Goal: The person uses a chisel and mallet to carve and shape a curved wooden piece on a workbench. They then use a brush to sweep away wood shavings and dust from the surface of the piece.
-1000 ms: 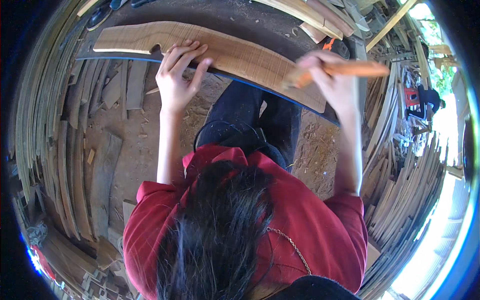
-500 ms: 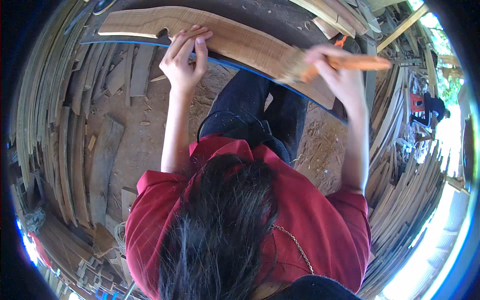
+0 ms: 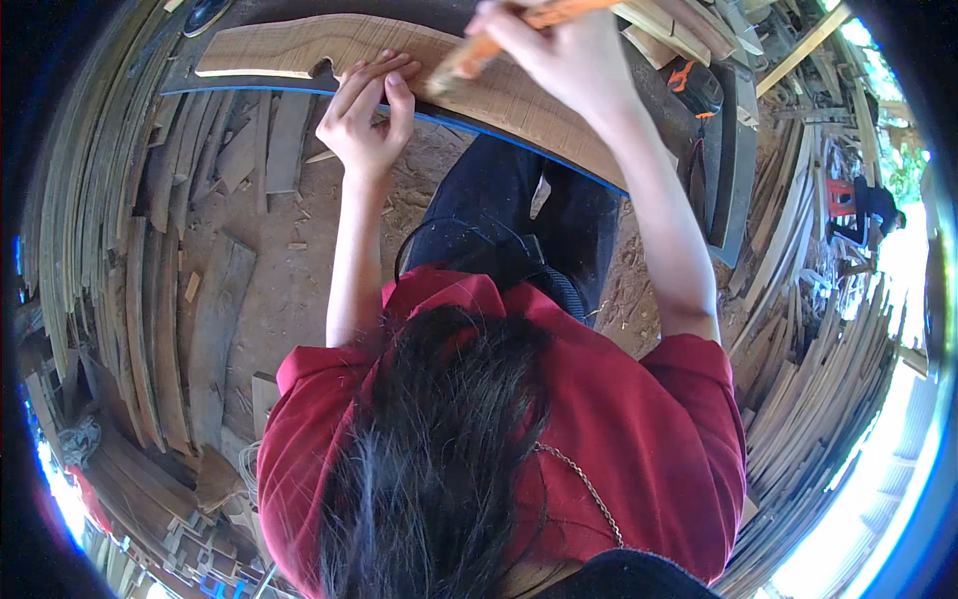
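Note:
A long wooden board [image 3: 269, 50] with a wavy far edge and a small notch lies across a dark, blue-edged surface [image 3: 190, 78]. My left hand [image 3: 367, 120] grips its near edge right of the notch, fingers curled over the top. In my right hand [image 3: 574, 65] is a brush with an orange wooden handle [image 3: 564, 14]; its pale, slightly blurred bristles [image 3: 444, 80] are low over the board, close beside my left fingers. A black and orange tape measure [image 3: 696, 88] sits to the right of the board.
Stacked slats [image 3: 90, 230] and loose planks [image 3: 222, 309] line the left, more stacks [image 3: 808, 399] the right. Light timber [image 3: 669, 30] lies at the top. A red stool [image 3: 840, 200] with an indistinct dark shape stands at far right. A shoe [image 3: 205, 14] shows top left.
My right hand and brush have swept left and up along the board toward my left hand, uncovering the tape measure. The view has shifted slightly, so the board appears higher.

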The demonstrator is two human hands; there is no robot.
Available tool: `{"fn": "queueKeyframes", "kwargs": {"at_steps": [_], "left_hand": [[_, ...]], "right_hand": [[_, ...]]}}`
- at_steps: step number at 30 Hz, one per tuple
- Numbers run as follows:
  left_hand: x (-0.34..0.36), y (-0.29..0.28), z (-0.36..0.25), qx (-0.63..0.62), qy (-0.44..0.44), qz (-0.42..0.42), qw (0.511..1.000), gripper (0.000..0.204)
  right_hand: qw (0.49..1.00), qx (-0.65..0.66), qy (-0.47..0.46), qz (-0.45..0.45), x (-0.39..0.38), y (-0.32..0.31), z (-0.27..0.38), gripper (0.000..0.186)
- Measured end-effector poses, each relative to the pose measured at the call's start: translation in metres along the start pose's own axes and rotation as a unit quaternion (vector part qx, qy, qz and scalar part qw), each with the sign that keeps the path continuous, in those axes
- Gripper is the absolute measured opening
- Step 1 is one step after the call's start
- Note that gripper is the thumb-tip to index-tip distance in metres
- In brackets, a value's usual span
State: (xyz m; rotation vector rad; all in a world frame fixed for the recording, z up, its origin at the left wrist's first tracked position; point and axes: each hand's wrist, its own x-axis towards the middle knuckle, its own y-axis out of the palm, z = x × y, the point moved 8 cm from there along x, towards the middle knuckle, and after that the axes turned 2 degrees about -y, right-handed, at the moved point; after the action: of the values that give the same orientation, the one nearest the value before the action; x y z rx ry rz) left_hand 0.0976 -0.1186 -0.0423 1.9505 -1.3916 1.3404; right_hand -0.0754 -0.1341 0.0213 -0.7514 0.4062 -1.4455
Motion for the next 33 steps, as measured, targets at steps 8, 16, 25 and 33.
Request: {"fn": "queueKeyframes", "kwargs": {"at_steps": [8,16,25,33], "left_hand": [[-0.004,0.0,0.003,-0.006,0.005,-0.002,1.0,0.017],[-0.007,-0.006,0.003,0.003,0.011,-0.02,1.0,0.017],[0.001,-0.002,0.0,-0.01,-0.019,-0.009,1.0,0.016],[-0.007,0.0,0.008,-0.013,-0.012,-0.016,1.0,0.018]], "right_hand": [[0.997,-0.062,-0.02,0.03,-0.082,-0.05,-0.056,0.013],[0.998,-0.049,0.044,-0.001,-0.116,-0.105,-0.079,0.021],[0.98,0.005,-0.2,-0.024,0.006,0.007,0.019,0.02],[0.997,-0.069,-0.026,0.002,-0.092,-0.075,-0.067,0.02]]}}
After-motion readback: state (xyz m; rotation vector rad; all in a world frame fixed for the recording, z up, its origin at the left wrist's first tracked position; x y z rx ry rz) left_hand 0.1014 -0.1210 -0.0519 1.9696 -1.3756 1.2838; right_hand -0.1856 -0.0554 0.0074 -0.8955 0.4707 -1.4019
